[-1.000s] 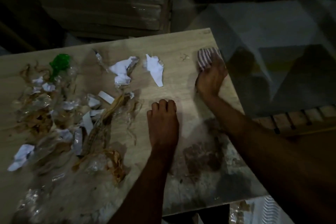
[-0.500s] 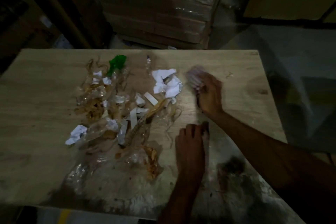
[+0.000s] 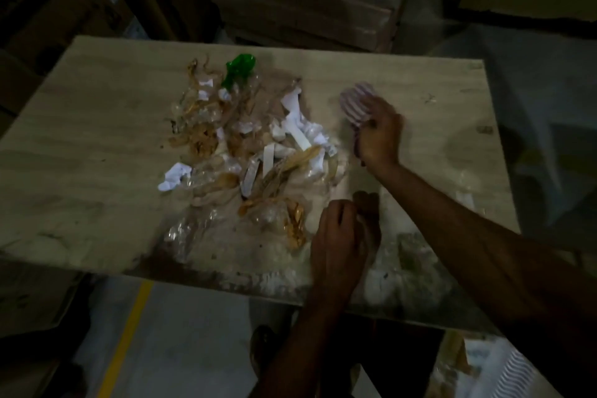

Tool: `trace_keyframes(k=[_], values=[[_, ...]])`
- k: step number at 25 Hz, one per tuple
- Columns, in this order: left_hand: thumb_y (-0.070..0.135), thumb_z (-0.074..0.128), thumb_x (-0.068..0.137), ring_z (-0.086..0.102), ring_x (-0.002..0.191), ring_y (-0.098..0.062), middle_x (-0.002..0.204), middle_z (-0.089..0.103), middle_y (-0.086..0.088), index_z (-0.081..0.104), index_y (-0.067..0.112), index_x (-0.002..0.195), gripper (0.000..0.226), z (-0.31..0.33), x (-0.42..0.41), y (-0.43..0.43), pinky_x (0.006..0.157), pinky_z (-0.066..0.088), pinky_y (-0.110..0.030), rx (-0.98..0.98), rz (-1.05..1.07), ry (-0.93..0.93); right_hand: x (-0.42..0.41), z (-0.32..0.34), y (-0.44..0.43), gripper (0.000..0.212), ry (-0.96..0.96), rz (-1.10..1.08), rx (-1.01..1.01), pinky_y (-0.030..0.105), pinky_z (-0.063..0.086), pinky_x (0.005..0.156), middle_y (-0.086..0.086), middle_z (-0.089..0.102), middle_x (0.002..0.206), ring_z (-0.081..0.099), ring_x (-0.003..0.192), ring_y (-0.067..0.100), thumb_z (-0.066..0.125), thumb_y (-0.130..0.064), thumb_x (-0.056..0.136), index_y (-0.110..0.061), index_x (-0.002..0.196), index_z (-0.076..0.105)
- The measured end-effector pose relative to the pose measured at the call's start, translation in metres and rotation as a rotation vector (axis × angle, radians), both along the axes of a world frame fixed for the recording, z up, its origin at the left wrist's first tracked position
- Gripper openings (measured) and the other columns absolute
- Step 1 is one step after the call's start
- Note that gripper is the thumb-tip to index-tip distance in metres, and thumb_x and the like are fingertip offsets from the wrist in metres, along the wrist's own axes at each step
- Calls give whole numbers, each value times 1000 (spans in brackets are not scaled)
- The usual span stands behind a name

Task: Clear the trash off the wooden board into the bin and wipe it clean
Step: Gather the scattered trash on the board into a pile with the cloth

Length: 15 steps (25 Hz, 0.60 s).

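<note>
Swept leftward since a second ago: right hand (image 3: 379, 136) with cloth (image 3: 357, 103), off the board's (image 3: 97, 139) far right corner and up against the trash (image 3: 258, 152); loose white scraps bunched into the pile. Left hand (image 3: 339, 236) shifted too, closer to the pile's near right edge.

Judged as the gathering step: herding litter into one heap before any of it goes in a bin. No bin clearly in view. Next, probably a scoop with both hands, or a push toward an edge; thin clear wrappers likely to slip and scatter, so a wide, low sweep called for. Wiping not yet begun in earnest; dark stains showing along the near edge.

Right hand closed around the striped cloth, knuckles up, forearm reaching across from lower right. Left hand palm down on the board, fingers loosely curled, holding nothing visible. Pile lying mid-board, green bit (image 3: 239, 69) at its far side.
</note>
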<state>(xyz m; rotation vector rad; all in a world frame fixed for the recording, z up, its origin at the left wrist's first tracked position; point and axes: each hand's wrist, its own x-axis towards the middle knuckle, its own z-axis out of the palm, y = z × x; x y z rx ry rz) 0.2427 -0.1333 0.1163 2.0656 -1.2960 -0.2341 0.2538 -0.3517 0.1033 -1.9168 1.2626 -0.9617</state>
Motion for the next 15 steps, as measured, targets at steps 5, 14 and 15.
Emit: trace_keyframes(k=[5,14,15], values=[[10,53,85,59,88,-14,104,60,1,63,17,101,20,8,8,68,55,49,-29,-92,44,-56,-35,-10,88,48,186,106,128,27,-16,121,16,55,148,42,145,15,52,-8,95,-21,141,60],[3,52,85,60,92,-31,100,58,-10,63,9,99,19,34,85,116,76,51,-42,-141,272,-43,-7,33,232,60,43,-273,89,40,31,115,18,47,154,46,136,43,36,-17,87,-9,143,56],[1,52,85,60,94,-30,101,58,-9,62,10,100,20,31,95,123,78,51,-43,-146,281,-28,-3,28,266,65,109,-305,162,45,29,117,15,41,159,40,139,41,36,-27,86,-14,148,52]])
